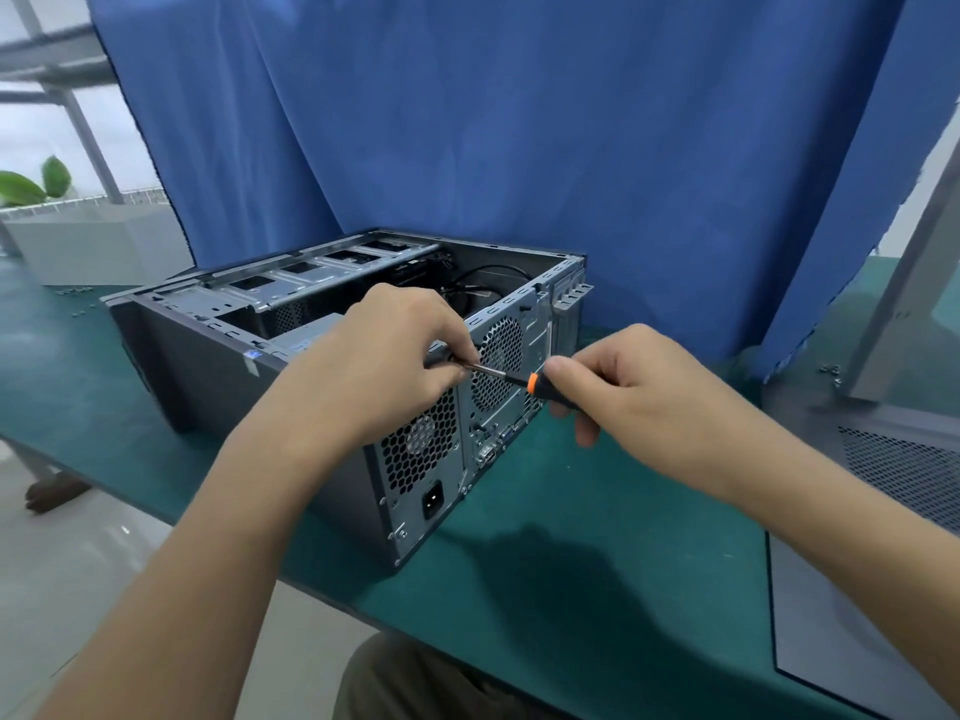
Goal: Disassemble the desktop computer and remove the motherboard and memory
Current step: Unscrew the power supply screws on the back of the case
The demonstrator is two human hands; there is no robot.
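A big blue cloth (519, 122) hangs behind a green table (597, 537). The computer case (234, 387) lies on its side on the table, with the open side up and the back with the fan holes facing the person. A grey side panel (883, 589) lies on the table to the right.

The motherboard and memory are probably down inside the case, but I cannot see them from here.

The left hand (384, 366) has curled fingers that pinch the metal rod of the screwdriver (519, 379), by the top back edge of the case. The right hand (639, 397) wraps around the handle.

Tiny screws (75, 291) sit far left on the table.

The case looks heavy and stiff, with thin metal edges that may be sharp. A motherboard is probably thin and easy to break, so hold it by its edges. Hold the small memory sticks by their ends.
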